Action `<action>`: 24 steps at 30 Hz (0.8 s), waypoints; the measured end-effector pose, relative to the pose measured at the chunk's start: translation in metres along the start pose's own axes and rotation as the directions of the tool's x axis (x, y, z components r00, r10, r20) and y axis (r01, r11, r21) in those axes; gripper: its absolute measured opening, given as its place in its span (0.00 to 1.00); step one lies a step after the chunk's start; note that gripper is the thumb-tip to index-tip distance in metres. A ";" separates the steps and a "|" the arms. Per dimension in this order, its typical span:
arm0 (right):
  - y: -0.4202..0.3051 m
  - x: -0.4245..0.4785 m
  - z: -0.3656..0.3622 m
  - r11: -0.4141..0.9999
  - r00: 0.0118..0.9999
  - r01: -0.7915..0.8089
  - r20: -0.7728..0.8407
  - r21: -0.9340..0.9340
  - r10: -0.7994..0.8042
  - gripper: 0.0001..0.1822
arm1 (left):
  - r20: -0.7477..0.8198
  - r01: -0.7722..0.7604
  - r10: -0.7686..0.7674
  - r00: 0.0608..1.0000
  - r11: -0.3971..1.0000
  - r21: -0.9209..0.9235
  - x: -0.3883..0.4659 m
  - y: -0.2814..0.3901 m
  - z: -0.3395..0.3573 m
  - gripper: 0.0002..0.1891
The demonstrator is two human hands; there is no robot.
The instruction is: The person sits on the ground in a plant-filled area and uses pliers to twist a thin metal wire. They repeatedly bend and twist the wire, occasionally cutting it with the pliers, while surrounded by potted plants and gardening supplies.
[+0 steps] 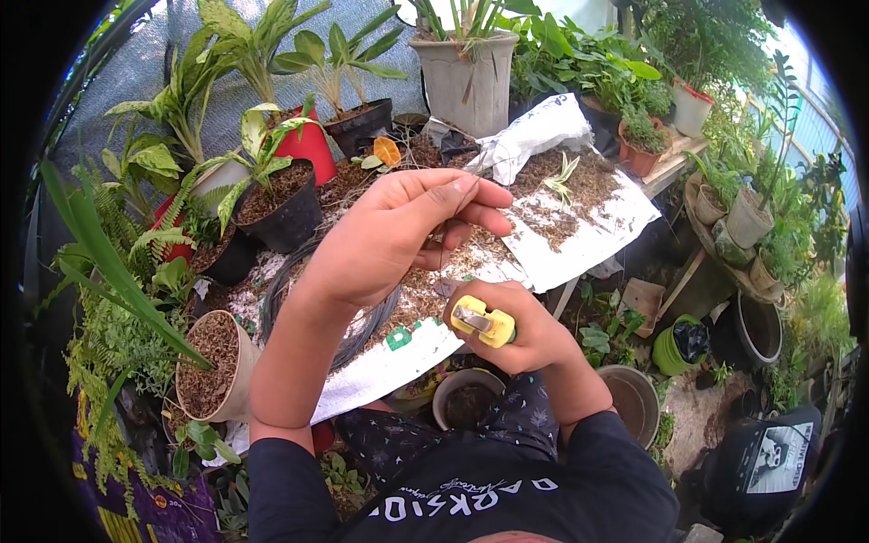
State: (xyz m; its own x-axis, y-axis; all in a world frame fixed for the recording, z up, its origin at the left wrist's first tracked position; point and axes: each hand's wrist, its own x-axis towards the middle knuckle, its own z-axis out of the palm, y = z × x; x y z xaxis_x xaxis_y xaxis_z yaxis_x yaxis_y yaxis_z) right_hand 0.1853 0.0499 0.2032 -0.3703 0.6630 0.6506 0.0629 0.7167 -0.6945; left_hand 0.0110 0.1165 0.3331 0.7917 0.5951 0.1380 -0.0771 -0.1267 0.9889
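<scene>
Thin dark wire is pinched between the thumb and fingers of my left hand, raised over the potting table. Just below and to the right, my right hand is closed around a hand tool with yellow handles, probably pliers or cutters; its jaws are mostly hidden by my fingers. A strand of the wire hangs from my left hand down towards the tool. Behind my left forearm lies a coil of dark wire on a white woven sack strewn with brown potting mix.
Black pots and a red pot with leafy plants stand at the back left. A beige pot sits by my left elbow. A tall grey planter is at the back. On the right are a wooden shelf and a green pot.
</scene>
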 end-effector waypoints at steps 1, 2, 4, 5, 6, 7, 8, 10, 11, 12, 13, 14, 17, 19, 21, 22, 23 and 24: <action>0.002 -0.002 -0.001 1.000 1.000 -0.011 0.016 0.013 0.010 0.13 | -0.001 -0.014 0.014 1.000 0.999 -0.051 -0.001 0.000 -0.003 0.18; 0.002 -0.003 -0.002 0.999 0.999 -0.021 0.033 0.026 0.021 0.13 | -0.002 -0.027 0.027 1.000 0.995 -0.101 -0.002 -0.002 -0.007 0.17; 0.002 -0.006 0.001 0.997 0.998 -0.050 0.033 0.053 0.048 0.13 | -0.007 -0.046 0.046 0.999 0.983 -0.175 -0.002 -0.001 -0.009 0.16; 0.002 -0.007 0.002 0.996 0.998 -0.064 0.033 0.067 0.062 0.13 | 0.018 -0.053 0.057 0.998 0.983 -0.175 -0.001 -0.002 -0.010 0.15; 0.001 -0.007 0.003 0.996 0.998 -0.063 0.030 0.058 0.061 0.12 | 0.040 -0.061 0.069 0.997 0.983 -0.176 -0.001 -0.003 -0.011 0.15; 0.000 -0.006 0.003 0.997 0.998 -0.061 0.027 0.050 0.059 0.11 | 0.063 -0.068 0.081 0.995 0.982 -0.177 0.000 -0.004 -0.011 0.15; 0.000 -0.006 0.004 0.997 0.998 -0.059 0.023 0.042 0.058 0.11 | 0.079 -0.060 0.076 0.994 0.982 -0.179 0.000 -0.005 -0.011 0.15; 0.003 -0.007 0.002 0.999 0.999 -0.040 0.029 0.018 0.039 0.10 | 0.117 -0.042 0.064 0.991 0.981 -0.187 0.002 -0.007 -0.010 0.16; 0.005 -0.008 0.000 1.000 0.999 -0.031 0.031 0.006 0.030 0.10 | 0.135 -0.051 0.084 0.987 0.972 -0.230 0.003 -0.008 -0.011 0.16; 0.007 -0.009 -0.001 0.999 0.999 -0.035 0.038 0.018 0.034 0.09 | 0.153 -0.061 0.105 0.983 0.961 -0.271 0.004 -0.010 -0.013 0.16; 0.009 -0.010 -0.002 0.999 0.998 -0.040 0.043 0.029 0.038 0.09 | 0.169 -0.069 0.127 0.977 0.948 -0.311 0.005 -0.011 -0.015 0.16; 0.010 -0.011 -0.002 0.998 0.998 -0.044 0.049 0.041 0.042 0.08 | 0.145 -0.100 0.157 0.977 0.935 -0.342 0.006 -0.014 -0.016 0.15; 0.011 -0.012 0.005 0.993 0.999 -0.034 -0.026 0.109 0.037 0.07 | 0.030 -0.222 0.251 0.968 0.902 -0.370 0.012 -0.024 -0.016 0.14; 0.010 -0.013 0.008 0.987 0.996 -0.047 -0.062 0.154 0.057 0.07 | -0.086 -0.327 0.316 0.945 0.893 -0.309 0.017 -0.031 -0.014 0.13; 0.010 -0.014 0.011 0.981 0.993 -0.066 -0.089 0.183 0.083 0.07 | -0.087 -0.353 0.344 0.935 0.878 -0.322 0.019 -0.033 -0.013 0.13; 0.010 -0.014 0.013 0.979 0.990 -0.079 -0.097 0.189 0.099 0.07 | -0.087 -0.366 0.358 0.930 0.871 -0.328 0.021 -0.033 -0.013 0.13; 0.010 -0.015 0.014 0.976 0.988 -0.092 -0.105 0.196 0.114 0.08 | -0.072 -0.343 0.338 0.938 0.880 -0.330 0.021 -0.032 -0.013 0.13; 0.011 -0.015 0.015 0.977 0.987 -0.092 -0.113 0.193 0.115 0.08 | -0.059 -0.319 0.318 0.946 0.888 -0.331 0.020 -0.030 -0.015 0.14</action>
State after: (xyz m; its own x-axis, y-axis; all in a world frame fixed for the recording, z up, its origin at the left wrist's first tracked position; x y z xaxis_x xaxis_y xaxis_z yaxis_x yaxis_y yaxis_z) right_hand 0.1781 0.0447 0.1809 -0.2538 0.7613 0.5966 -0.0829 0.5974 -0.7976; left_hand 0.0204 0.1437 0.3071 0.6889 0.5698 0.4480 -0.5217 -0.0393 0.8522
